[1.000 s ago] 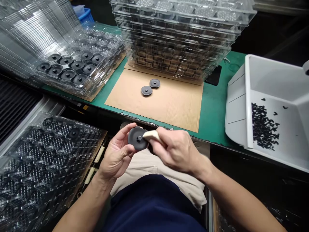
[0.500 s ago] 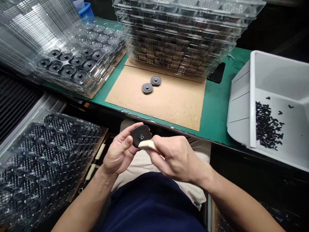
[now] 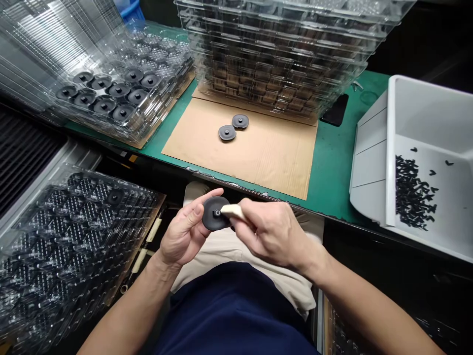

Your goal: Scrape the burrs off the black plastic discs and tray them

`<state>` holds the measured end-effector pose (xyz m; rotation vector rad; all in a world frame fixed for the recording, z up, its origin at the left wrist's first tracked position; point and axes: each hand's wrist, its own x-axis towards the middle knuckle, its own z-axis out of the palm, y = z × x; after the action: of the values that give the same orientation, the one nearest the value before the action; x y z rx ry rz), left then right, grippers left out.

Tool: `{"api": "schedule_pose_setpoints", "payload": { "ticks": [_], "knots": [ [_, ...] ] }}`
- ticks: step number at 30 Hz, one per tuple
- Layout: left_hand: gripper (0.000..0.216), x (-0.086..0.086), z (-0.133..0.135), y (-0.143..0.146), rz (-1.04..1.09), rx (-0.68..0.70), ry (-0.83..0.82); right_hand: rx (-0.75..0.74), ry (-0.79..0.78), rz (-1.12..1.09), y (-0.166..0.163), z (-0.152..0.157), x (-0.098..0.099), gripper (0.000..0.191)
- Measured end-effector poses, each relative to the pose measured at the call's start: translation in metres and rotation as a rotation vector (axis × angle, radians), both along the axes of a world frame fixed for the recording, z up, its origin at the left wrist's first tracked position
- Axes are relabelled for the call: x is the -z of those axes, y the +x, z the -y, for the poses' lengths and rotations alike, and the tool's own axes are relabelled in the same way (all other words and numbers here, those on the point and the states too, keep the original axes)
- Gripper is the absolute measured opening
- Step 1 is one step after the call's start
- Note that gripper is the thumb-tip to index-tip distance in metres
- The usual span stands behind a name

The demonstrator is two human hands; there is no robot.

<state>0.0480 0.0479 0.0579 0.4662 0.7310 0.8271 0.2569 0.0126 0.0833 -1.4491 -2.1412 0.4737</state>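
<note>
Above my lap, my left hand (image 3: 185, 234) grips a round black disc (image 3: 210, 222) by its left edge, thumb on the face. The disc has a small raised stub at its centre and is tilted toward me. My right hand (image 3: 271, 231) pinches a pale cream-coloured piece (image 3: 232, 212), perhaps a cloth or pad; its tip lies over the disc's face close to the stub. My right fingers hide the rest of that piece. Two more black discs, a nearer one (image 3: 226, 132) and a farther one (image 3: 240, 122), lie with edges close together on the cardboard sheet (image 3: 273, 158).
Behind the cardboard rises a tall stack of clear plastic trays (image 3: 281, 64). A tray with several black discs (image 3: 121, 112) stands at the left, and another tray stack (image 3: 74, 231) sits lower left. On the right, a white bin (image 3: 390, 148) holds small black pieces. A dark phone-like slab (image 3: 335, 110) lies nearby.
The cream piece has moved up and right across the disc, from its lower edge to beside the stub. The disc has turned slightly in my left hand.
</note>
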Motion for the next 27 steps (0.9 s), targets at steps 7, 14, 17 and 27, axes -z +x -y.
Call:
{"api": "schedule_pose_setpoints", "payload": {
  "ticks": [7,14,17,27],
  "knots": [
    [0.041,0.010,0.001,-0.001,-0.012,0.116,-0.008,-0.080,0.028,0.116,0.002,-0.006,-0.007,0.020],
    [0.045,0.018,0.003,-0.002,0.010,0.142,-0.015,-0.088,0.061,0.309,0.005,-0.008,-0.020,0.021],
    [0.047,0.018,0.004,-0.001,0.013,0.162,-0.040,-0.122,0.125,0.331,0.002,-0.007,-0.023,0.020],
    [0.041,0.008,0.000,0.011,-0.047,-0.131,0.005,-0.036,-0.037,0.161,0.000,0.001,-0.013,0.021]
  ]
}}
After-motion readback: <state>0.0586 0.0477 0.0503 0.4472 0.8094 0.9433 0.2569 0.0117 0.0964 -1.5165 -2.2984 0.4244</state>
